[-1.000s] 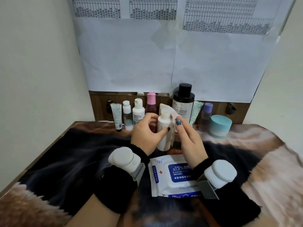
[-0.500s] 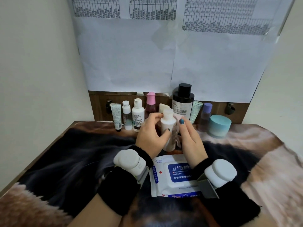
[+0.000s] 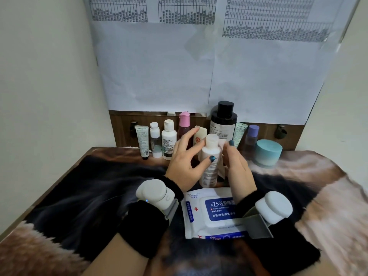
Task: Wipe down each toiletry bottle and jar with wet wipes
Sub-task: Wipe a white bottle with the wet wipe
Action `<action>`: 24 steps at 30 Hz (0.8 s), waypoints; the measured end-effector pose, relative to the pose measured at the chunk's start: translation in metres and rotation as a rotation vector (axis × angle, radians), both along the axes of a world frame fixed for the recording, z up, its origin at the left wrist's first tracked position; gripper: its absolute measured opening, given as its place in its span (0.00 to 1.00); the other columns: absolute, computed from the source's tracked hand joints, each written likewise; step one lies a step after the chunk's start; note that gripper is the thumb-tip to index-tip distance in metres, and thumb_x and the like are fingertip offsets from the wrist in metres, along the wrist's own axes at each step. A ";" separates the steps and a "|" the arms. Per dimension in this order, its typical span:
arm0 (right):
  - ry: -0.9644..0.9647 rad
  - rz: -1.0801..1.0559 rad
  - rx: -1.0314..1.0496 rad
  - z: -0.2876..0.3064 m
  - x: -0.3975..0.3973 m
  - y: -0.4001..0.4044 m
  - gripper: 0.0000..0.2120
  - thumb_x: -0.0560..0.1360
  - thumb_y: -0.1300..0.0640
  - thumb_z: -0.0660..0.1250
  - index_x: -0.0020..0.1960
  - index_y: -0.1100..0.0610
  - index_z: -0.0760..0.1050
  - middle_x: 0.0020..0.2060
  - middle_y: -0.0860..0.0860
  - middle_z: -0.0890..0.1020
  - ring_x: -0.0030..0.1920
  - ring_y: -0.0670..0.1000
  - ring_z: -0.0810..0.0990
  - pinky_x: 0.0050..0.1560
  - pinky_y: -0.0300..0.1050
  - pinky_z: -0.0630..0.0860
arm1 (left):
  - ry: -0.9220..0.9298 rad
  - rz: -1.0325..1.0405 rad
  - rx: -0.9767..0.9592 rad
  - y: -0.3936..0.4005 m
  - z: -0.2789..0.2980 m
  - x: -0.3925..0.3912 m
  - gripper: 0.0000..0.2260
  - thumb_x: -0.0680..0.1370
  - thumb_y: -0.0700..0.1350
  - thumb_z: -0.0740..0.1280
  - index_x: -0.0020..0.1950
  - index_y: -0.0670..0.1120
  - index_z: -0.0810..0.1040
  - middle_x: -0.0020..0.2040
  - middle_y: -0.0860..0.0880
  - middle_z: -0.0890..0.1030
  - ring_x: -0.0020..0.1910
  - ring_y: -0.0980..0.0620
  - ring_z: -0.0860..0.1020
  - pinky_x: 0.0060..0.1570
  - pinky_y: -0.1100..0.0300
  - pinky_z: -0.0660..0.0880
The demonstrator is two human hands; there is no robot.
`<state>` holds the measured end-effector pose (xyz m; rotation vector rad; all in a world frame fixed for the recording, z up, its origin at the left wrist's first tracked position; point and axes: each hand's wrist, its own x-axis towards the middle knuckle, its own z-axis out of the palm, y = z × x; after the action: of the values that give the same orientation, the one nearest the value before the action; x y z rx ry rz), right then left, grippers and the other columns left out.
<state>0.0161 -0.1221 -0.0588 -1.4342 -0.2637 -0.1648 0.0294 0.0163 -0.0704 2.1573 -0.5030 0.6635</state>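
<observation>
Hands meet at the middle of the frame around a white bottle [image 3: 209,160] that stands upright just above the wipes pack [image 3: 211,212]. The left hand [image 3: 184,164] comes in from the lower left, wrist bent up; its thumb presses across the front of the bottle while the fingers spread and reach toward the cap, so its grip is on the bottle. The right hand [image 3: 238,170] rises from the lower right, palm turned toward the bottle's right side, fingers curved, holding a pale wipe [image 3: 221,156] against it; the grip is closed on the wipe. Both wrists carry black cuffs with white round devices. Behind the hands, along the back edge of the tabletop [image 3: 83,186], stands a row of bottles and tubes, with a teal jar [image 3: 268,153] at the right end.
</observation>
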 end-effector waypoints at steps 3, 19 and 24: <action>0.034 0.013 -0.021 -0.002 0.001 0.000 0.16 0.82 0.51 0.51 0.57 0.49 0.77 0.58 0.49 0.80 0.62 0.46 0.77 0.62 0.42 0.73 | 0.028 0.007 0.042 -0.003 -0.002 0.000 0.28 0.74 0.56 0.58 0.74 0.51 0.64 0.77 0.55 0.53 0.75 0.56 0.51 0.73 0.60 0.48; -0.068 -0.117 -0.123 -0.004 -0.002 0.002 0.18 0.80 0.48 0.54 0.43 0.51 0.81 0.41 0.48 0.86 0.48 0.48 0.83 0.56 0.55 0.78 | 0.022 0.303 -0.410 -0.004 0.004 -0.002 0.15 0.68 0.46 0.76 0.52 0.42 0.82 0.45 0.49 0.79 0.40 0.56 0.76 0.41 0.70 0.70; -0.092 -0.004 -0.245 -0.016 0.001 0.010 0.18 0.82 0.48 0.53 0.51 0.52 0.80 0.48 0.52 0.85 0.52 0.50 0.82 0.58 0.54 0.77 | 0.193 0.188 -0.666 -0.004 0.012 -0.006 0.09 0.69 0.45 0.75 0.47 0.44 0.83 0.44 0.50 0.83 0.41 0.59 0.80 0.39 0.73 0.74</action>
<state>0.0169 -0.1123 -0.0747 -1.6724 -0.3667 -0.2074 0.0237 0.0120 -0.0584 1.6153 0.0355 0.6070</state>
